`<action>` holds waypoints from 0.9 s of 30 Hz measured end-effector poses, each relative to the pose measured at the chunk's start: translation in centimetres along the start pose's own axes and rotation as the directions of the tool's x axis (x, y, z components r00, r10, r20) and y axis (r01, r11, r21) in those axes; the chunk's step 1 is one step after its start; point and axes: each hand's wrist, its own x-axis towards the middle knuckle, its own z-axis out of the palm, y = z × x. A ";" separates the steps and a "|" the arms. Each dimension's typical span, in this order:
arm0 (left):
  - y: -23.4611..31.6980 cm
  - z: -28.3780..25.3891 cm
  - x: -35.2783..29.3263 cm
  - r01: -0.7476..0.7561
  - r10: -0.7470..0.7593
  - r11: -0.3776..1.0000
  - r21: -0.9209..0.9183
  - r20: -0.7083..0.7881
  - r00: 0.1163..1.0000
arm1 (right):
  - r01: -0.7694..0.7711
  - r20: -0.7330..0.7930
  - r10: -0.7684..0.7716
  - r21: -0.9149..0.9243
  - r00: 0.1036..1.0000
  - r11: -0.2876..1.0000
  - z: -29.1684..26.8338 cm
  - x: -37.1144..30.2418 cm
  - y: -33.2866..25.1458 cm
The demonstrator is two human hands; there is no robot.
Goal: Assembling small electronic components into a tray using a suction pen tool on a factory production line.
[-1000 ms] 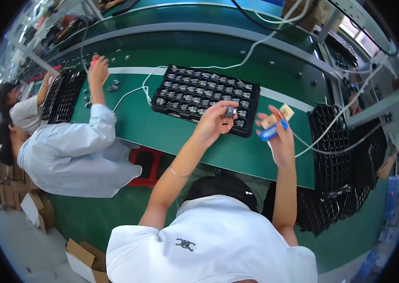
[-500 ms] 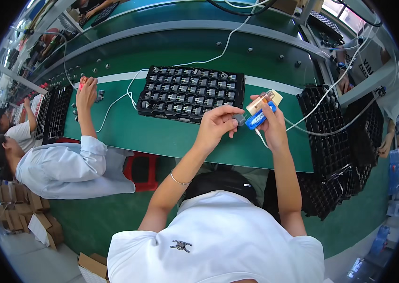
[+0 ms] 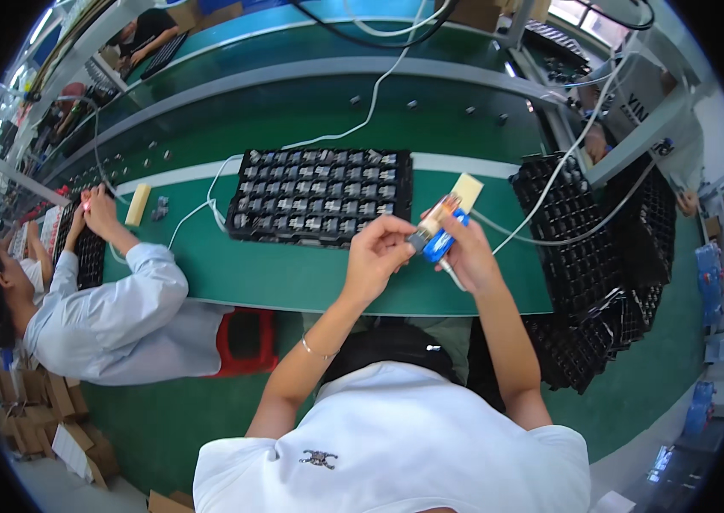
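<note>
Between the fingertips of my left hand (image 3: 376, 259) is a small dark-grey block-shaped part (image 3: 416, 242). My right hand (image 3: 473, 256) is wrapped round a blue handheld device (image 3: 440, 245) with a clear, copper-coloured head (image 3: 440, 214) and a white cable (image 3: 452, 275). The grey part meets the device's near end, though the exact contact is hidden by my fingers. Beyond my hands lies a black tray (image 3: 246, 229) with rows of similar small grey parts showing metal prongs. A pale yellow block (image 3: 467, 190) sits just behind the device.
Stacked black trays (image 3: 550, 201) stand on the right, crossed by white cables. A co-worker (image 3: 114, 299) sits at the left, near another yellow block (image 3: 138, 205). Small parts are scattered on the green belt (image 3: 293, 111) behind a metal rail. A red stool (image 3: 246, 340) stands lower left.
The grey part in my left hand has come closer to the device in my right hand. The view has shifted, and the co-worker's raised hand has moved left.
</note>
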 end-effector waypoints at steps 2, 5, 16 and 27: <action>-0.2 0.1 -0.3 0.015 -0.014 0.999 0.044 -0.021 1.000 | -0.010 0.001 0.010 0.017 1.000 1.000 -0.1 -0.3 0.2; -0.3 0.3 -0.4 0.024 -0.024 0.999 0.044 0.010 1.000 | -0.024 -0.013 0.024 0.030 1.000 0.999 -0.6 -0.6 0.2; -0.6 -0.4 -0.2 0.048 -0.056 0.994 0.098 0.080 0.995 | -0.103 0.061 0.101 0.034 0.993 0.994 -1.2 -1.7 0.3; 4.1 -13.6 -3.1 0.112 0.546 0.073 0.991 -0.134 0.827 | 0.204 -0.190 -0.634 -0.844 0.750 0.495 -8.1 3.7 -3.4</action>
